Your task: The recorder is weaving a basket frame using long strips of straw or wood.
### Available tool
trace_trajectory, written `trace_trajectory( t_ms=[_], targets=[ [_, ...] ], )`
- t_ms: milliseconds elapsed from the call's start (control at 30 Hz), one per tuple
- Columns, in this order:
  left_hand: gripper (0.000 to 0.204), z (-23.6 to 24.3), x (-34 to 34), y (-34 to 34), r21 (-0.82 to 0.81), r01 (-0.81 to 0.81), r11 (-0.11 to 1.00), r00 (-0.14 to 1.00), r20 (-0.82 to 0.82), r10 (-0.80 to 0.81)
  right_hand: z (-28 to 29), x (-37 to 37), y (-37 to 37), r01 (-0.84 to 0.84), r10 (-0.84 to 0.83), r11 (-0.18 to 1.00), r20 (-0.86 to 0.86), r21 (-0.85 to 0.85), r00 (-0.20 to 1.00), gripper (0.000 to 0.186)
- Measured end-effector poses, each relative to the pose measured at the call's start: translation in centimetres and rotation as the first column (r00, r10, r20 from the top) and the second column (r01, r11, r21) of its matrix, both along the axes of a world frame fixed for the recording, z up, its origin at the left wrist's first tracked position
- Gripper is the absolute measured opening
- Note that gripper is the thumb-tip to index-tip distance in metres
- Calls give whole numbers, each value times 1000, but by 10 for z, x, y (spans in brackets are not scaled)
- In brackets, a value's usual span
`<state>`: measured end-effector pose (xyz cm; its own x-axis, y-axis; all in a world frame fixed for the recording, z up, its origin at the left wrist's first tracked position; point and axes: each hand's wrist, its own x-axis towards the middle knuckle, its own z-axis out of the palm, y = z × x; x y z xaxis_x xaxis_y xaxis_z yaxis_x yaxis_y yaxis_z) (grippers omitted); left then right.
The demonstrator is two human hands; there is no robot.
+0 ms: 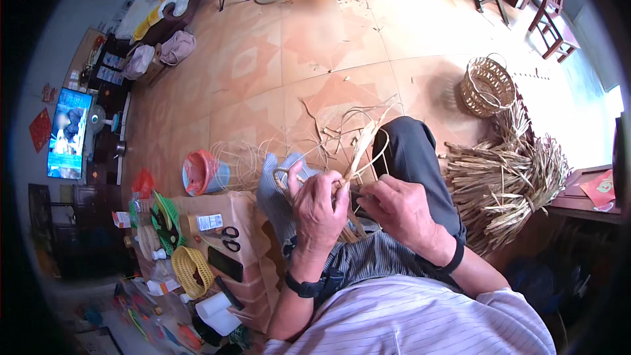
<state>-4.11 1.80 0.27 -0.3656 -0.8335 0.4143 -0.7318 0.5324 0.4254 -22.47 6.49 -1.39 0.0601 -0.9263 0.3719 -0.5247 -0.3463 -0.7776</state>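
My left hand (pixel 319 207) is closed on a pale dried plant strip (pixel 360 148), which rises from the fingertips above my lap. Under and around that strip, a thin curved cane (pixel 386 148) makes a loop, and a thicker brown bent piece (pixel 281 177) shows just left of the left fingers. My right hand (pixel 401 207) is closed in a pinch close beside it, at the strip's lower end. What sits between the right fingertips is too small to make out. Several thin loose strands (pixel 250 161) fan out to the left of my knees.
A bucket (pixel 220 176) stands at the left. The cloth-covered table (pixel 253 236) holds scissors (pixel 230 239), a phone (pixel 225 263) and a yellow basket (pixel 190 273). Bundled dried stalks (pixel 499 181) and a woven basket (pixel 488 89) are at the right. Scraps lie on the tiled floor (pixel 250 66).
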Motion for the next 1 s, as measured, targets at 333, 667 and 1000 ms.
trace_trajectory(
  t_ms=[333,667,1000],
  targets=[
    [29,21,3,-6,304,-11,953,999,-29,21,-13,15,-1,-11,13,1000,-124,12,992,27],
    [26,24,9,-7,265,93,960,995,15,-101,-6,13,-3,-43,47,997,-73,61,996,19],
    [17,-5,9,1,-1,57,998,998,-17,-57,-10,-2,-4,-182,191,980,-124,80,974,16]
  ],
)
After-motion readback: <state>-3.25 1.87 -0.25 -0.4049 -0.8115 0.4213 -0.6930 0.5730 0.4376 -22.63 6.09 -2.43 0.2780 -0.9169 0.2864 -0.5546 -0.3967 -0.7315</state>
